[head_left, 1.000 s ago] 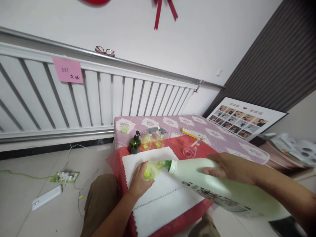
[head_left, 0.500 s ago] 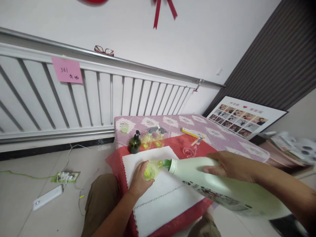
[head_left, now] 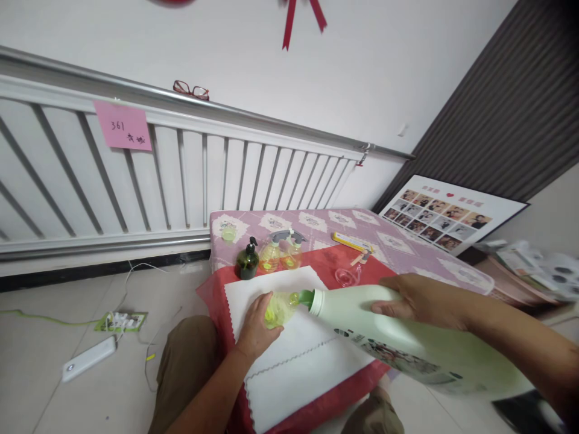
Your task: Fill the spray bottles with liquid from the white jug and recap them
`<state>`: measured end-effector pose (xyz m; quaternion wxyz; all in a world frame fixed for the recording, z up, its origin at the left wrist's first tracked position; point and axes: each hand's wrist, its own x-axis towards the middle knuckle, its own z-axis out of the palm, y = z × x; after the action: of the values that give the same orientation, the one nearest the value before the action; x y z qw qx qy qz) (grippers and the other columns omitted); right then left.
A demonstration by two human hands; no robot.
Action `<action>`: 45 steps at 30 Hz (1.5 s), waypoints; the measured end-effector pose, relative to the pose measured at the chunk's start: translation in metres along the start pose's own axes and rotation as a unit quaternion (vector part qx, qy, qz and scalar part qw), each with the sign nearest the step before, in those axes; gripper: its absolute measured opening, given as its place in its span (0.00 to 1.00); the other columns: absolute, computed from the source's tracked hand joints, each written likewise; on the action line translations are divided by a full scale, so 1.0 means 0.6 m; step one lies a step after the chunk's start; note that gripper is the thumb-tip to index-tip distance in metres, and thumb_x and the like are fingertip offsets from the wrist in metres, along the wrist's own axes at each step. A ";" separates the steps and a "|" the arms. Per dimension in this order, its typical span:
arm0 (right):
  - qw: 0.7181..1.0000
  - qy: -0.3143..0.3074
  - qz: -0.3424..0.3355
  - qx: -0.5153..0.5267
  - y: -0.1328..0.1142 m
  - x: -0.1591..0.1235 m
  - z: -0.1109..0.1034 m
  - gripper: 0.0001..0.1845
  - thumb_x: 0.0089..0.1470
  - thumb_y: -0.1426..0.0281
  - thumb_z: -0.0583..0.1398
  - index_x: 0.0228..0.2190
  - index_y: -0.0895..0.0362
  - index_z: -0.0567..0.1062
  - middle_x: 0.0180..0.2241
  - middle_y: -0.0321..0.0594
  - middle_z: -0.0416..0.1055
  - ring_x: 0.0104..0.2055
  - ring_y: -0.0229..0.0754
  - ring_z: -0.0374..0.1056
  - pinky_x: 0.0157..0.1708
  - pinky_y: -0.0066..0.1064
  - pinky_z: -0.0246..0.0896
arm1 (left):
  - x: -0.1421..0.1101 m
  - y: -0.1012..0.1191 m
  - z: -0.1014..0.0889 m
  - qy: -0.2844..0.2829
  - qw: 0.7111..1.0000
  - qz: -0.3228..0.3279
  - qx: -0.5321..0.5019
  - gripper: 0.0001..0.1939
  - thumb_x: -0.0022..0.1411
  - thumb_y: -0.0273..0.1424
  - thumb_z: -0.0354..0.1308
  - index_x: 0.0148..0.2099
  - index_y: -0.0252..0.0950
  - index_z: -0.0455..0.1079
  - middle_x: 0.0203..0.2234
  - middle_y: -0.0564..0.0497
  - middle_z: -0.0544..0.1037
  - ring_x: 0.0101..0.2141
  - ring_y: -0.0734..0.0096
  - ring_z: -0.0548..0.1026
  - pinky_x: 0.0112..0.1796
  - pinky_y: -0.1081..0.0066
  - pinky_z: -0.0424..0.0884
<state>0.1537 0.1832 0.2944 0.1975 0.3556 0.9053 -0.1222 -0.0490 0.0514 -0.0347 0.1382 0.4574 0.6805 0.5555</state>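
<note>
My left hand (head_left: 259,325) is closed round a small clear bottle (head_left: 280,310) with a yellow-green tint, tilted over the white mat (head_left: 289,386). My right hand (head_left: 418,301) grips a large pale green refill jug (head_left: 384,328) that leans with its mouth toward the left. The jug's green spout (head_left: 306,298) meets the neck of the small bottle. A dark green pump bottle (head_left: 248,260) and two clear pump bottles (head_left: 270,257) with grey tops stand just beyond the mat. Whether liquid is flowing I cannot tell.
Red cloth (head_left: 319,410) lies under the mat on a purple patterned tablecloth (head_left: 312,222). Farther back are a pink clear plastic piece (head_left: 347,277), a yellow box (head_left: 351,242) and a small pale green cup (head_left: 228,234). A power strip (head_left: 121,321) sits on the floor at left.
Hardly anything differs. Both hands keep hold of the bottle and the jug in the same place, and the view has shifted very slightly.
</note>
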 end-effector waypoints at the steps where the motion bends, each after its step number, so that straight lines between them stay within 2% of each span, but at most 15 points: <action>1: 1.000 -0.002 0.000 0.001 -0.001 0.000 -0.001 0.24 0.53 0.46 0.54 0.30 0.55 0.72 0.32 0.45 0.78 0.35 0.52 0.74 0.32 0.37 0.64 | 0.000 0.000 0.000 0.000 1.000 -0.002 -0.002 0.43 0.46 0.26 0.65 0.65 0.40 0.57 0.60 0.43 0.65 0.62 0.54 0.62 0.63 0.53 0.58; 15: 1.000 -0.016 0.009 -0.008 -0.002 0.003 -0.009 0.23 0.55 0.48 0.55 0.33 0.56 0.72 0.35 0.45 0.79 0.37 0.52 0.75 0.36 0.38 0.65 | 0.002 -0.001 -0.001 -0.002 1.000 0.005 0.009 0.42 0.46 0.26 0.64 0.64 0.38 0.57 0.60 0.42 0.66 0.62 0.54 0.63 0.63 0.52 0.59; 36: 1.000 -0.011 0.003 -0.021 -0.002 0.008 -0.009 0.24 0.55 0.46 0.55 0.33 0.55 0.73 0.35 0.44 0.79 0.38 0.52 0.75 0.35 0.36 0.65 | 0.000 0.002 -0.003 -0.003 1.000 -0.001 0.009 0.42 0.46 0.26 0.64 0.65 0.39 0.57 0.60 0.43 0.66 0.62 0.54 0.63 0.63 0.52 0.58; 45: 1.000 -0.016 0.005 -0.020 -0.007 0.006 -0.010 0.24 0.55 0.47 0.55 0.34 0.55 0.73 0.36 0.45 0.80 0.38 0.53 0.75 0.34 0.36 0.64 | 0.001 0.000 -0.002 -0.004 1.000 0.003 0.014 0.42 0.47 0.26 0.63 0.65 0.37 0.57 0.60 0.40 0.66 0.62 0.53 0.62 0.63 0.52 0.58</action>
<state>0.1467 0.1847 0.2986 0.2197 0.3538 0.9026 -0.1088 -0.0500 0.0511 -0.0342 0.1330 0.4635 0.6866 0.5441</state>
